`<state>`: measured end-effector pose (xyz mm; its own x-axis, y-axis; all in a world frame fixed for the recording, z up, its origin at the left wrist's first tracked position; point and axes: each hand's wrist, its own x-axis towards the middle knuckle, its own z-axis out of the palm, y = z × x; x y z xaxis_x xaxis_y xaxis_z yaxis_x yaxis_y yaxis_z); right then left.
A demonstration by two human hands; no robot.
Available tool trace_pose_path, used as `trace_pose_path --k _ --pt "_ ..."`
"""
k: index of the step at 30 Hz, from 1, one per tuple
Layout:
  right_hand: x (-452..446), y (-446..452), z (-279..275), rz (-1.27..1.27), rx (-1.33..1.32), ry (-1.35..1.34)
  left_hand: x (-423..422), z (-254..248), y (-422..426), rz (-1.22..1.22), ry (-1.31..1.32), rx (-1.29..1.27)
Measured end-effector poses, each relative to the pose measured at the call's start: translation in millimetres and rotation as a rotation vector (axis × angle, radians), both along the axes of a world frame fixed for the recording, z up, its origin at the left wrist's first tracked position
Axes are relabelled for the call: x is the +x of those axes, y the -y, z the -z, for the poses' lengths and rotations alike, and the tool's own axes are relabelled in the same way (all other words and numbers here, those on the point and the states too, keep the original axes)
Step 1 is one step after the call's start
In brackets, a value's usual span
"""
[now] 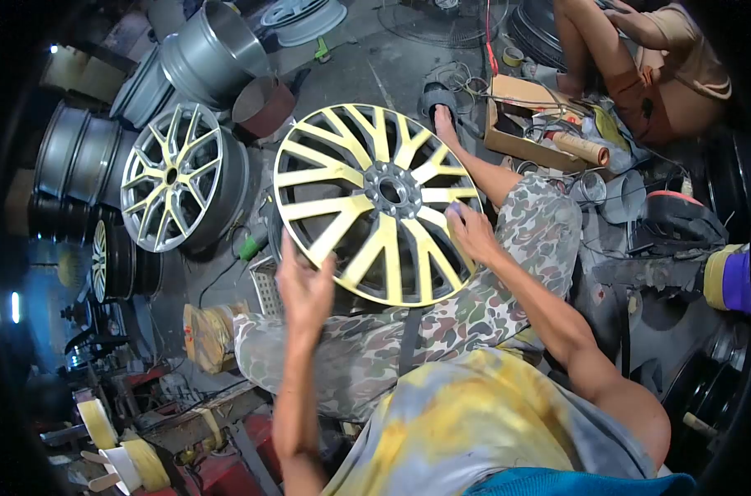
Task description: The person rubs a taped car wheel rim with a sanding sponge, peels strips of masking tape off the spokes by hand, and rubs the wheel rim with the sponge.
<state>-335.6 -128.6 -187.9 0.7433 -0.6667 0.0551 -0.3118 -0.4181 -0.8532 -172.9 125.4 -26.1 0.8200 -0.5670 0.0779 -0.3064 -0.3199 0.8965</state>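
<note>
A wheel rim with pale yellow spoke faces, black gaps and a grey hub lies tilted in front of my lap. My left hand, slightly blurred, grips its near left edge, thumb and fingers on either side of the lip. On the right-hand spokes rests my right hand, fingers bent together in a pinch. Something small and bluish shows at those fingertips, too little of it to name. Camouflage trousers cover my legs, which are spread around the wheel.
A silver multi-spoke wheel leans at left, with more rims behind it. A green-ended power tool lies beside my wheel. At right are a cardboard box of tools and a seated person. Yellow tape rolls hang lower left.
</note>
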Motion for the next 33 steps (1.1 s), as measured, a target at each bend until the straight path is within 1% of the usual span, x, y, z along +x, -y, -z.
trace_pose_path --k 1,2,3,4,5,7,8,9,10,11,12,13,14,15,17,19,21,23,24,28,30,31,33 --pt "-5 -6 -12 -0.021 0.021 -0.058 25 -3 2 0.043 0.035 -0.006" --pt "-11 -11 -23 -0.047 0.03 -0.136 54 -5 5 0.044 0.053 0.061" --pt "-16 -18 -40 -0.073 0.069 -0.149 79 -6 11 0.044 0.066 0.132" --pt "-19 -26 -50 -0.097 0.112 -0.146 97 -7 22 0.038 0.038 0.091" --pt "-21 -33 -54 -0.119 0.151 -0.141 110 -6 37 0.033 0.013 0.046" --pt "-16 -48 -43 -0.113 0.247 -0.157 118 -6 66 -0.011 0.112 -0.009" --pt "-12 -55 -37 -0.134 0.318 -0.096 118 -10 78 -0.092 0.117 0.108" --pt "-8 -58 -35 -0.156 0.39 -0.035 133 7 85 -0.047 0.159 0.02" --pt "-5 -54 -52 -0.202 0.363 -0.079 141 4 92 -0.043 0.241 0.095" --pt "-2 -51 -72 -0.21 0.589 -0.094 151 1 97 -0.036 0.321 0.173" --pt "-2 -43 -66 -0.27 0.385 -0.02 174 7 100 0.054 0.295 0.195" --pt "-1 -30 -61 -0.334 0.176 0.057 184 9 105 0.083 0.154 0.125" --pt "4 -17 -58 -0.286 0.103 0.049 191 12 108 0.101 0.118 0.091" --pt "8 -6 -76 -0.216 0.402 -0.039 192 11 110 0.117 0.082 0.056" --pt "24 25 -90 -0.174 0.28 -0.025 186 6 112 0.129 0.102 0.045" --pt "50 57 -95 -0.19 0.076 0.033 179 4 115 0.146 0.127 0.037" --pt "79 89 -93 -0.256 -0.339 0.141 172 4 115 0.172 0.256 0.022" --pt "104 104 -97 -0.262 -0.372 0.219 155 -7 114 0.173 0.228 0.008" --pt "113 107 -100 -0.256 -0.44 0.292 151 -8 114 0.187 0.269 0.015" --pt "120 104 -108 -0.231 -0.48 0.351 137 -19 114 0.217 0.343 0.018" --pt "121 101 -110 -0.331 -0.718 0.439 135 -19 115 0.232 0.363 0.012" --pt "123 100 -112 -0.333 -0.72 0.432 136 -19 116 0.232 0.358 0.008" --pt "134 102 -119 -0.446 -0.968 0.466 136 -19 116 0.239 0.35 0.036"
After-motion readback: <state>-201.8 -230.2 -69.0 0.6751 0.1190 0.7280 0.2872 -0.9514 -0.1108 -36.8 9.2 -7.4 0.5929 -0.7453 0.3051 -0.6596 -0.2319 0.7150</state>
